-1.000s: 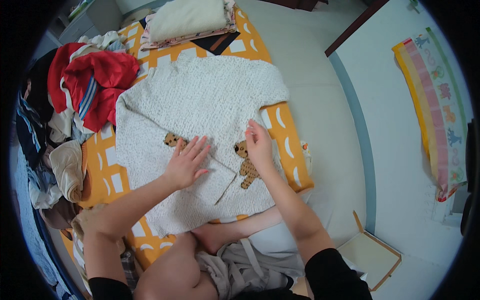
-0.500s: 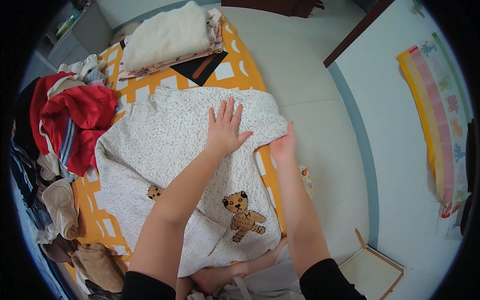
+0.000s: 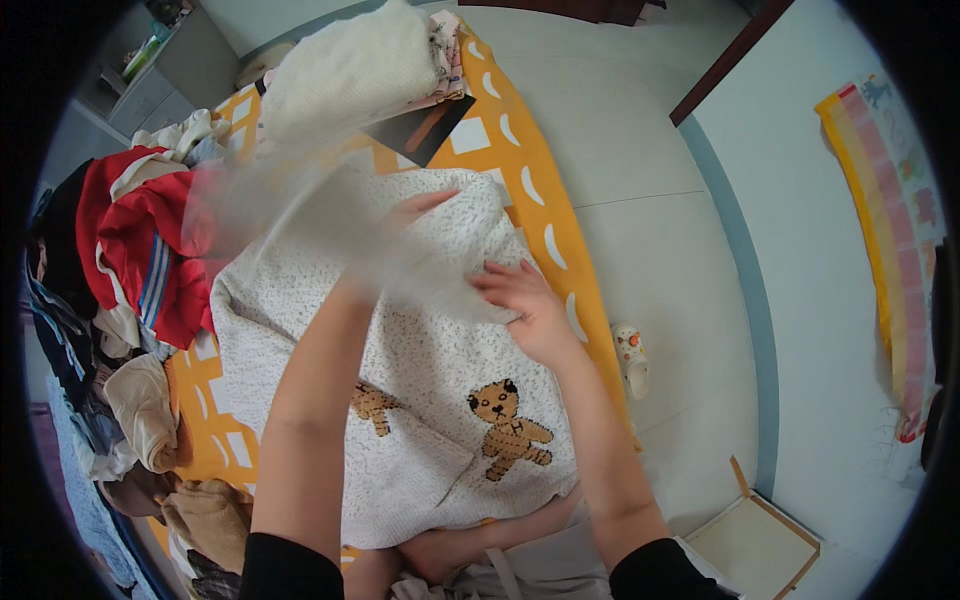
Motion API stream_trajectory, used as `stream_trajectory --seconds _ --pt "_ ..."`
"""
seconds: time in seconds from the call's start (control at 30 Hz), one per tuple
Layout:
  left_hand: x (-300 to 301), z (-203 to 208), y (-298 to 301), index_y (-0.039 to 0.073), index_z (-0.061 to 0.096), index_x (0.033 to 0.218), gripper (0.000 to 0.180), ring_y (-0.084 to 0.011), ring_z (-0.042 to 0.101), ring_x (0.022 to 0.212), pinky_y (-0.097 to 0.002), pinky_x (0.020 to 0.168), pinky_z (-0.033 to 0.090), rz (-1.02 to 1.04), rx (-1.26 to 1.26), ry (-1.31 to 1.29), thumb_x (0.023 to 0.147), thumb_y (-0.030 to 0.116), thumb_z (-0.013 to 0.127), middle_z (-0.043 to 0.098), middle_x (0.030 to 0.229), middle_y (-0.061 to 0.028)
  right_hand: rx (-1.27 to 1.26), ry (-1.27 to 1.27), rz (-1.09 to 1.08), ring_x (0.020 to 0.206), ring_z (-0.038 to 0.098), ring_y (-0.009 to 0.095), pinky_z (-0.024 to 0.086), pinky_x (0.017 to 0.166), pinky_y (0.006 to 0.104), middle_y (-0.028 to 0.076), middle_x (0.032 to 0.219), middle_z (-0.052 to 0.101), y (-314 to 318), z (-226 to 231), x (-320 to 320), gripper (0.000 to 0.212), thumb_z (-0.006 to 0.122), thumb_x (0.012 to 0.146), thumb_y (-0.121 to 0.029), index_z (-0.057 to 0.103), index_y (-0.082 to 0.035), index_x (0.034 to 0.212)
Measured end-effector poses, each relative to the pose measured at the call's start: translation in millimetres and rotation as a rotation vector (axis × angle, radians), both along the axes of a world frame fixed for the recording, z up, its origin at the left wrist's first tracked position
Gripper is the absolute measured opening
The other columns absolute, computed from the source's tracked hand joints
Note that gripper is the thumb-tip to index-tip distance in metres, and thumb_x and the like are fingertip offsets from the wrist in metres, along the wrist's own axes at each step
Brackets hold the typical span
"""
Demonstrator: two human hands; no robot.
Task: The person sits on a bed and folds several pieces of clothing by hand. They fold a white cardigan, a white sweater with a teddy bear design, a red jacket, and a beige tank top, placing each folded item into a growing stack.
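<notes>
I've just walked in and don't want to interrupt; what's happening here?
A person is handling a white, grey-flecked knit sweater with brown bear figures, spread on an orange-and-white patterned bedcover. The right hand is at the end of a pale, motion-blurred piece of cloth, apparently a sleeve, that stretches across the sweater. The left hand is partly hidden by that blur. To the left, a red garment with blue-and-white stripes lies among heaped clothes.

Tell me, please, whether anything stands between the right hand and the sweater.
Nothing visible does: the right hand appears to meet the white sweater directly, at a motion-blurred part. That blur crosses the left hand, partly hiding it.
</notes>
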State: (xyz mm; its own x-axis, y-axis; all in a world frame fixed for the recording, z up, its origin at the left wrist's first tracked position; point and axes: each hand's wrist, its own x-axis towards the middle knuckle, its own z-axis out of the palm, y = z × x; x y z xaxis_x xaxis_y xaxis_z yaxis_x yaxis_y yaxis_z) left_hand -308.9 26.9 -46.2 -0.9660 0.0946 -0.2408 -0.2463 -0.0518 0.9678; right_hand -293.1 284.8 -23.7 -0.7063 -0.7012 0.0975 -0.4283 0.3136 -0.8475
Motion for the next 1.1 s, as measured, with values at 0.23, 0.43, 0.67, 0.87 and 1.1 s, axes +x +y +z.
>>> stream_trajectory --seconds 0.23,0.43,0.67,0.87,1.1 --pt "75.8 -7.1 -41.2 0.002 0.043 0.136 0.065 -0.0177 0.046 0.122 -0.0349 0.102 0.037 0.117 0.25 -0.222 0.098 0.053 0.03 0.051 0.133 -0.0111 0.117 0.167 -0.168 0.135 0.034 0.028 0.026 0.112 0.0411 0.002 0.142 0.045 17.9 -25.4 36.9 0.034 0.049 0.08 0.009 0.072 -0.013 0.091" --pt "138.1 12.3 -41.1 0.002 0.052 0.125 0.054 -0.0107 0.052 0.094 -0.0259 0.085 0.04 -0.134 -0.128 -0.529 0.08 0.019 0.074 0.059 0.106 -0.0006 -0.002 0.096 -0.29 0.136 0.033 0.029 0.031 0.109 0.0353 0.004 0.141 0.046 11.5 -48.5 38.8 0.029 0.046 0.077 0.012 0.066 -0.007 0.08" --pt "211.2 58.1 -23.5 0.0 0.049 0.127 0.051 -0.0151 0.055 0.106 -0.0298 0.091 0.045 -0.102 0.167 -0.667 0.082 0.011 0.07 0.059 0.114 -0.0056 0.137 0.334 -0.373 0.134 0.035 0.029 0.04 0.101 0.0374 0.003 0.137 0.049 -0.4 -53.6 47.1 0.021 0.045 0.077 0.013 0.051 -0.007 0.076" --pt "256.9 48.3 17.3 0.004 0.045 0.132 0.052 -0.0205 0.057 0.106 -0.0358 0.092 0.047 0.167 0.535 -0.517 0.085 0.008 0.066 0.058 0.122 -0.01 0.199 0.211 -0.435 0.133 0.036 0.033 0.035 0.105 0.0366 0.01 0.138 0.048 -7.9 -24.5 48.3 0.02 0.046 0.076 0.011 0.055 -0.005 0.084" --pt "296.3 7.0 43.3 0.001 0.055 0.123 0.051 -0.0187 0.058 0.1 -0.0329 0.085 0.047 0.16 -0.132 -0.397 0.081 0.022 0.073 0.061 0.114 -0.0102 0.156 0.273 -0.24 0.136 0.026 0.038 0.028 0.109 0.0447 0.018 0.15 0.026 -25.4 -0.9 135.9 0.031 0.054 0.088 -0.007 0.057 -0.002 0.118"
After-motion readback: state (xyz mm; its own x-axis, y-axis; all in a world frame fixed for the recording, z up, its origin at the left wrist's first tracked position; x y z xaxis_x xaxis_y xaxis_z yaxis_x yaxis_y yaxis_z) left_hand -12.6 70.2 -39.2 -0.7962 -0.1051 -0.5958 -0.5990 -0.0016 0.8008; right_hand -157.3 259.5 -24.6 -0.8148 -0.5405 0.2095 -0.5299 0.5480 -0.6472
